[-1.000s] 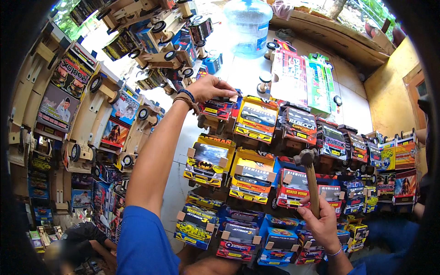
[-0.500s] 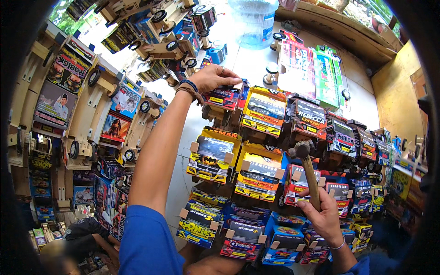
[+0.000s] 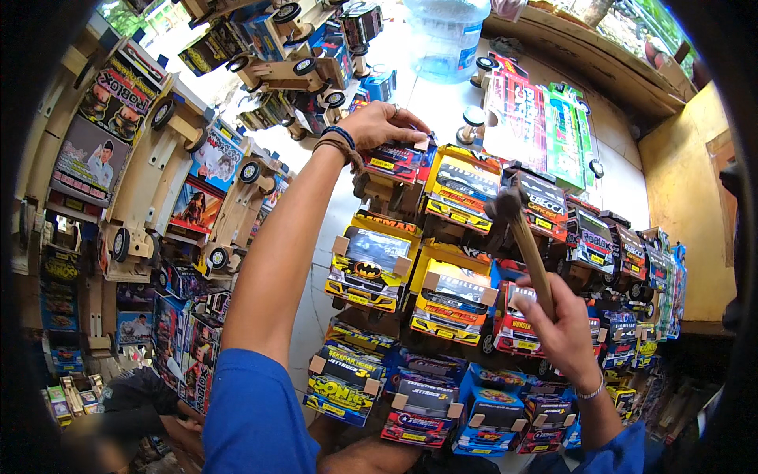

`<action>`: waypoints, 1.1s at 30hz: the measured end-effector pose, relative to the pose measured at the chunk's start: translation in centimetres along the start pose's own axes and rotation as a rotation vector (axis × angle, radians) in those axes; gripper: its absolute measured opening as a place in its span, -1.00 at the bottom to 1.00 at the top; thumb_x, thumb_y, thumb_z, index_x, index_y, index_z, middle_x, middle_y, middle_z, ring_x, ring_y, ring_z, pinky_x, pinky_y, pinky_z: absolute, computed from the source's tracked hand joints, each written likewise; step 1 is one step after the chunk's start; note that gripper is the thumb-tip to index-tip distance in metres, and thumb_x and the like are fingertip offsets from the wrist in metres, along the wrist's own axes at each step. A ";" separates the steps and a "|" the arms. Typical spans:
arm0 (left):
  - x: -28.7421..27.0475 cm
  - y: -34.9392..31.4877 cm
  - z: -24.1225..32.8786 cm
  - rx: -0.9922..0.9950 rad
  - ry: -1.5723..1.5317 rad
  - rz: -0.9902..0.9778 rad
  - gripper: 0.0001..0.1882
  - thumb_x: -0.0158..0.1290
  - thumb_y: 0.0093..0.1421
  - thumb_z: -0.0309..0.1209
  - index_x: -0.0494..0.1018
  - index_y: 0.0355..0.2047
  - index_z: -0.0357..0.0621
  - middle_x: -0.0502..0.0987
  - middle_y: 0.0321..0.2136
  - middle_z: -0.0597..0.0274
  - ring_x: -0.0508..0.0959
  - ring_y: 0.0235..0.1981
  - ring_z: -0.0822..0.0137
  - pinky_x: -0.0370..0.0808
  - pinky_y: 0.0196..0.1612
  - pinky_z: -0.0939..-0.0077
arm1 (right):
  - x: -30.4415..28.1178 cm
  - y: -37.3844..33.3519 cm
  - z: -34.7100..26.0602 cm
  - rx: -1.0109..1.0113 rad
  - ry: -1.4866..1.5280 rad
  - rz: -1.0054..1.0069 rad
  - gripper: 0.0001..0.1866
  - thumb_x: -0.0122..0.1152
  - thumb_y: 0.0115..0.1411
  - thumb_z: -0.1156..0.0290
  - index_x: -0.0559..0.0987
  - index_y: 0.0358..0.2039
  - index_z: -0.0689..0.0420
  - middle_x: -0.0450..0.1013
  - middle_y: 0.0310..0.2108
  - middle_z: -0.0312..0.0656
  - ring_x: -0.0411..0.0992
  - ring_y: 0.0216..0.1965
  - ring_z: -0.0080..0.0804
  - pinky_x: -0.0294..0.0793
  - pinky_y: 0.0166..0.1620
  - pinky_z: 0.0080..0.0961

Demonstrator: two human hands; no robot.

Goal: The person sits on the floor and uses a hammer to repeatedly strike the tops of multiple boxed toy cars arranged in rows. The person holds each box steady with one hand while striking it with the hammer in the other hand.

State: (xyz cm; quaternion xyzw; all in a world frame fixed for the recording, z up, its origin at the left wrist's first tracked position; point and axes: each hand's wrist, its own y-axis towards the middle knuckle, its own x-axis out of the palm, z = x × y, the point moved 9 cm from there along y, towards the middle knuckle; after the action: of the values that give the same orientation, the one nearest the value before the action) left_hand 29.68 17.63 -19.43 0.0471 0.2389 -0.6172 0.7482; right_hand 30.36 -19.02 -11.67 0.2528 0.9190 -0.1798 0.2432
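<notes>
My left hand (image 3: pixel 383 128) reaches to the red toy truck (image 3: pixel 395 162) at the far left of the back row. Its fingertips pinch a small light wooden block (image 3: pixel 422 144) at the side of the truck's cab. My right hand (image 3: pixel 562 328) is wrapped round the wooden handle of a hammer (image 3: pixel 530 257). The hammer's dark head hangs over the rows, in front of a yellow toy truck (image 3: pixel 462 186). Below my left hand stands a yellow-and-black truck (image 3: pixel 369 268) with little wooden blocks on both sides of its cab.
Several more toy trucks stand in close rows in front of me. Wooden truck undersides with black wheels (image 3: pixel 120 244) are stacked at the left. A clear blue water jug (image 3: pixel 446 47) and long red and green trucks (image 3: pixel 564 134) are at the back. Another person (image 3: pixel 142 419) sits at lower left.
My right hand has lifted the hammer, and its head is higher and a little further left. My left hand stays at the red truck, with the view shifted slightly.
</notes>
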 end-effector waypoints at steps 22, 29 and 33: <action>-0.5 0.9 -1.8 0.159 0.032 0.004 -0.72 0.16 0.30 -0.44 0.62 0.01 -0.17 0.66 -0.25 0.39 0.54 -0.23 0.57 0.49 0.00 0.61 | 3.9 13.8 -4.8 -0.535 -0.629 -0.007 -0.36 0.05 0.38 0.37 0.20 0.45 -0.21 0.45 -0.50 0.05 0.44 -0.48 0.00 0.44 -0.32 -0.07; -0.5 0.9 -1.7 0.174 0.006 0.032 -0.73 0.19 0.31 -0.36 0.65 0.00 -0.07 0.66 -0.22 0.40 0.55 -0.22 0.56 0.51 0.00 0.58 | 4.2 14.2 -5.5 -0.636 -0.766 0.010 -0.36 0.02 0.40 0.40 0.20 0.45 -0.26 0.48 -0.47 0.00 0.50 -0.45 -0.09 0.50 -0.36 -0.13; -0.3 0.6 -1.9 0.102 0.051 0.048 -0.66 0.26 0.26 -0.18 0.67 -0.01 -0.03 0.68 -0.17 0.34 0.58 -0.17 0.52 0.52 0.02 0.55 | 3.5 14.5 -6.2 -0.637 -0.748 0.045 -0.36 0.03 0.40 0.40 0.20 0.46 -0.26 0.48 -0.47 -0.01 0.51 -0.47 -0.11 0.50 -0.36 -0.12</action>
State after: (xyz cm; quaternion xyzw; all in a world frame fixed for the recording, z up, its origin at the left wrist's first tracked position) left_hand 29.66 18.75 -21.13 0.1066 0.2250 -0.6089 0.7531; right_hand 33.53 -3.21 -11.46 0.1035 0.7722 0.0372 0.6257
